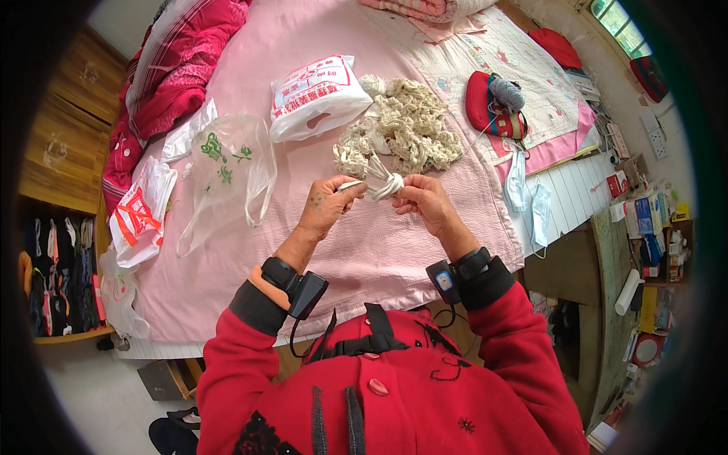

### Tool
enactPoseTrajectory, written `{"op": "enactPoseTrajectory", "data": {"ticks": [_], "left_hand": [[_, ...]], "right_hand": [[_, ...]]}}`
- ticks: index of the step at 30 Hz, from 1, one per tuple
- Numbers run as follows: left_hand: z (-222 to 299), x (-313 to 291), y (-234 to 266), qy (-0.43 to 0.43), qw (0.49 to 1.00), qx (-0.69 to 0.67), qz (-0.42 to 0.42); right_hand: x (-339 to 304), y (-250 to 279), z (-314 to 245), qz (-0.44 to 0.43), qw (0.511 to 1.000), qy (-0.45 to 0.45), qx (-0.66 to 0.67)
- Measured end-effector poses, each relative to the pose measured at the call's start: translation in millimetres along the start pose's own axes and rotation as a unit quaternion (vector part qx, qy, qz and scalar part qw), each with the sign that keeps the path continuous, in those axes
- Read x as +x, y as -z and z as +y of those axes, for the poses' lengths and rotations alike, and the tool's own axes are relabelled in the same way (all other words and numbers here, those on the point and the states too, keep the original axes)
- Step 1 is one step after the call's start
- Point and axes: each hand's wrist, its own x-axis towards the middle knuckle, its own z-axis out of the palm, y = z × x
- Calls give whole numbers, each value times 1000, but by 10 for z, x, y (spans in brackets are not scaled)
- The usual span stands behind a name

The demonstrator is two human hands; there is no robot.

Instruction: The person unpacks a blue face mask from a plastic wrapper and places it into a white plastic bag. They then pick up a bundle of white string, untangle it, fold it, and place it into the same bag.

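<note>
My left hand (327, 206) pinches the end of a white cord between thumb and fingers, just above the bed. My right hand (426, 200) grips a small wound bundle of the same white cord (387, 186). From the bundle, strands run up toward a large tangled heap of off-white cord (413, 125) lying right beyond my hands. Part of the bundle is hidden behind my right fingers. A paler ball of yarn (371, 84) rests at the heap's upper left.
The pink bed cover (303, 273) bears a white printed plastic bag (318, 98), a clear bag with green print (231, 171) and a red and white bag (142, 216). To the right are a red pouch with grey yarn (506, 95) and face masks (540, 212). Cluttered shelves (656, 258) stand far right.
</note>
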Motion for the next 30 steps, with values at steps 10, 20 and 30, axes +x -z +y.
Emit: {"op": "enactPoseTrajectory", "data": {"ticks": [10, 20, 30], "left_hand": [[-34, -63, -3, 9, 1000, 5, -1], [121, -118, -47, 58, 994, -46, -77], [19, -62, -110, 63, 989, -133, -26]], "right_hand": [[-61, 66, -17, 29, 997, 16, -67], [-101, 54, 46, -7, 995, 95, -19], [-79, 19, 58, -62, 987, 136, -58]]}}
